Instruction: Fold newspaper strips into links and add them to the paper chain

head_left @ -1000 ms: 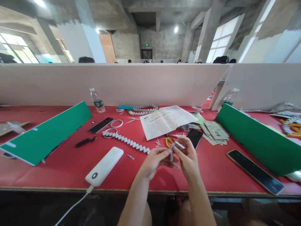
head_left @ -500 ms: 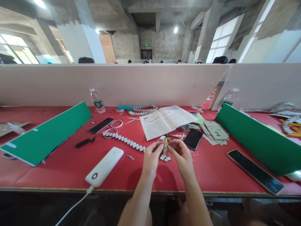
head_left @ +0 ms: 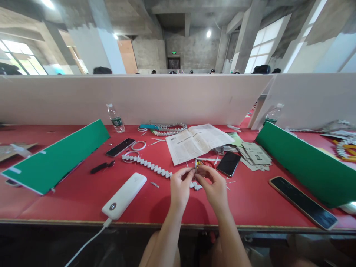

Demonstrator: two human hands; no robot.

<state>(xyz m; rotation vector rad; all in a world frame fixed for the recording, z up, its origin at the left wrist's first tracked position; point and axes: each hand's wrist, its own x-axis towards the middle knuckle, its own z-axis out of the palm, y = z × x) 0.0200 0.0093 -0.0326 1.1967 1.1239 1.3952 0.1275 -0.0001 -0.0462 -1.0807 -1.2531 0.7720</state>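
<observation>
My left hand (head_left: 180,185) and my right hand (head_left: 213,183) meet fingertip to fingertip above the red table. Both are closed in a pinch on a narrow strip of paper (head_left: 195,163), whose upper end stands up between them. A zigzag chain of folded paper (head_left: 151,165) runs from the left and passes behind my left hand. More folded paper pieces (head_left: 196,186) lie under my fingers. Just beyond my hands are pliers with red and yellow handles (head_left: 204,163), partly hidden. An opened newspaper (head_left: 197,142) lies farther back.
A white power bank (head_left: 125,194) with a cable, a black phone (head_left: 120,147) and tape rolls (head_left: 138,145) lie left. To the right are another phone (head_left: 228,164), paper stacks (head_left: 256,154) and a large phone (head_left: 303,202). Green boards (head_left: 61,159) flank the place; a bottle (head_left: 116,119) stands behind.
The paper strip, earlier upright and facing me between my fingertips, now shows mostly edge-on. My fingertips have come closer together around it. The table items have not moved.
</observation>
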